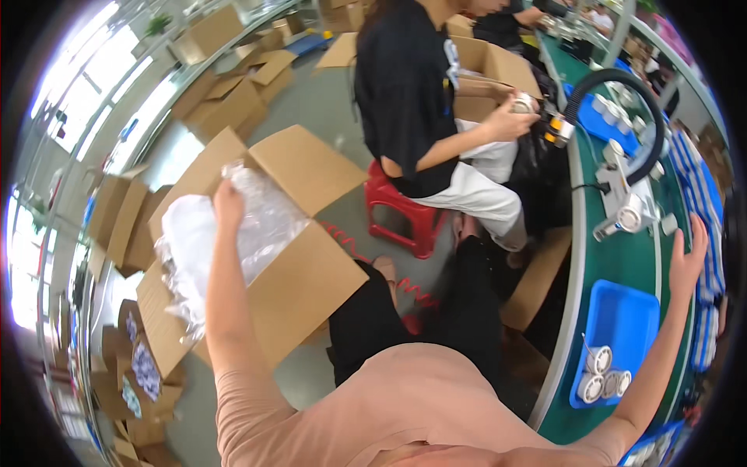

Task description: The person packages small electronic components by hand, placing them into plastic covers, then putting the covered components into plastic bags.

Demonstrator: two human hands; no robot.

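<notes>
My left hand (228, 204) is closed on clear plastic bag film (264, 204), which lines an open cardboard box (299, 276) at my left. White wrapping (191, 233) bulges out of the same box beside my forearm. On the other side, my right hand (688, 253) is held over the far edge of the green workbench, fingers stretched and nothing in them. Near that arm, a blue tray (622, 319) carries several round white fan-like parts (599, 359) at its near end. A white cylindrical device (622, 218) lies on the bench just left of my right hand.
A co-worker in a black shirt (405, 86) sits on a red stool (401, 222) ahead, holding a round white part (522, 103). A black flexible hose (661, 117) arches over the green bench (603, 261). Coiled red tubing (416, 294) lies on the floor; more boxes (226, 105) stand left.
</notes>
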